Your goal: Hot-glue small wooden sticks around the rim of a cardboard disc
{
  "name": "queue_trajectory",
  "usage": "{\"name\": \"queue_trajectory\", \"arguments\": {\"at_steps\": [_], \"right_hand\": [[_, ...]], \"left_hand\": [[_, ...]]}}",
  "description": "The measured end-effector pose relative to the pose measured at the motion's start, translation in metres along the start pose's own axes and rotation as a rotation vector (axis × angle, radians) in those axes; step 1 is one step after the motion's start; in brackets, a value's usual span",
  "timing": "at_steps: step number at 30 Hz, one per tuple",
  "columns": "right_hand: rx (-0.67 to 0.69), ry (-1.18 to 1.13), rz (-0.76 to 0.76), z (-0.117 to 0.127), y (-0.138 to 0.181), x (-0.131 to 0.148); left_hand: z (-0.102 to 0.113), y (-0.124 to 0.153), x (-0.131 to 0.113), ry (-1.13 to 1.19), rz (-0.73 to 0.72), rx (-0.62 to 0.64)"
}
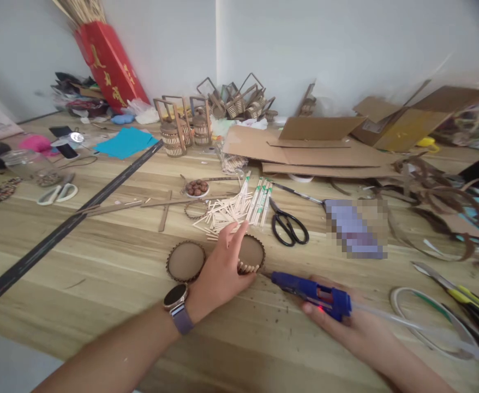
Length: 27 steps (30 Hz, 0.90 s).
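My left hand [219, 267], with a watch on its wrist, curves around the left side of a round cardboard base [252, 250] that has a dark toothed rim. Its thumb lies along the near edge and its fingers reach toward the far edge. A few short pale sticks [247, 267] stand along the near inside of this rim. In my right hand [346, 316] is a blue hot glue gun [311, 292], a red light glowing on it and a clear glue stick trailing behind. The gun's tip points at the near right rim. Left of my hand lies a second round base [186, 261].
Beyond my hands lie loose pale sticks [227, 210], wrapped stick bundles [261, 202], black scissors [289, 226] and a small bowl of brown beads [197, 188]. Small finished baskets [173, 136] and flat cardboard [305, 147] are at the back. Brown strips [419, 191] and cutters [456, 289] lie right.
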State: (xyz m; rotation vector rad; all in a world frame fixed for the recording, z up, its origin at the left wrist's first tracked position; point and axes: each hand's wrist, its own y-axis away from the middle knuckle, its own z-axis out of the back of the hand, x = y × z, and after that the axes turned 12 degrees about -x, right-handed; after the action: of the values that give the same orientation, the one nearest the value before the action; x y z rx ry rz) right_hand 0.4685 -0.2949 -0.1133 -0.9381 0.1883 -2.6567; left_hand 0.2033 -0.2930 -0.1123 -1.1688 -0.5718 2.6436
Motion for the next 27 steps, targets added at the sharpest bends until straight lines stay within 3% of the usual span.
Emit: {"name": "queue_trajectory", "arguments": {"at_steps": [5,11,27], "right_hand": [[0.081,-0.121,0.189,0.004,-0.008,0.025],[0.131,-0.12,0.196,0.0,-0.009,0.027],[0.108,-0.042,0.236,-0.004,-0.006,0.027]], "left_hand": [[-0.001,0.001,0.001,-0.025,-0.013,-0.007],[-0.001,0.001,0.002,-0.031,-0.045,-0.015],[-0.002,0.001,0.002,-0.027,-0.057,-0.027]]}}
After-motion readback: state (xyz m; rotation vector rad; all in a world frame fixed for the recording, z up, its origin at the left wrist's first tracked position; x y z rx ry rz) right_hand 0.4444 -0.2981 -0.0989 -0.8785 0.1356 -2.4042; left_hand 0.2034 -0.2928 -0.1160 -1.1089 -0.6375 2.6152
